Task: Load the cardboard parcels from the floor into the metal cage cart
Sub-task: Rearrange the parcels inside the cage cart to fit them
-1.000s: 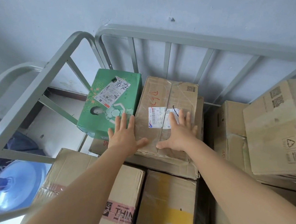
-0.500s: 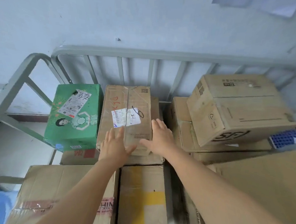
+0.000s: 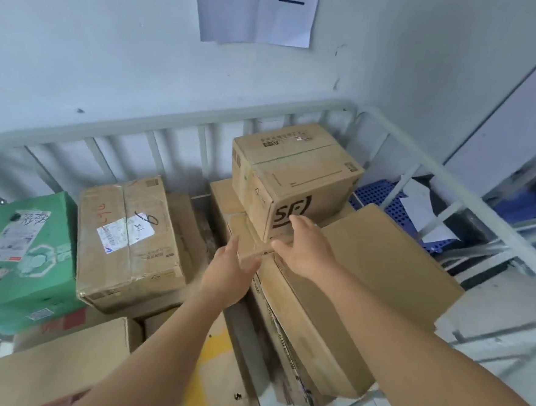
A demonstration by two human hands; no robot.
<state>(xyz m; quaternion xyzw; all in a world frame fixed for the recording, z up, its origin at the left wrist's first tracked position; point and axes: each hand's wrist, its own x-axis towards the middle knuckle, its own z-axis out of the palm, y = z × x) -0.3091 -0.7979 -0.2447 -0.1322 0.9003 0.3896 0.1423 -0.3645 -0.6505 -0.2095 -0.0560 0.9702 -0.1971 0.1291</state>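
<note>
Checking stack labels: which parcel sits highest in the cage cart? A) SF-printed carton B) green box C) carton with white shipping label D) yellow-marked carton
A: the SF-printed carton stands on other cartons at the back right, its top above the green box and the labelled carton.

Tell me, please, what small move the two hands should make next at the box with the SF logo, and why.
Probably close both hands on the SF box and square it up. The right hand reaches its near lower corner with straight fingers, the left hand is just short of it, and neither grips anything. The box sits turned at an angle on the flat cartons below.
</note>
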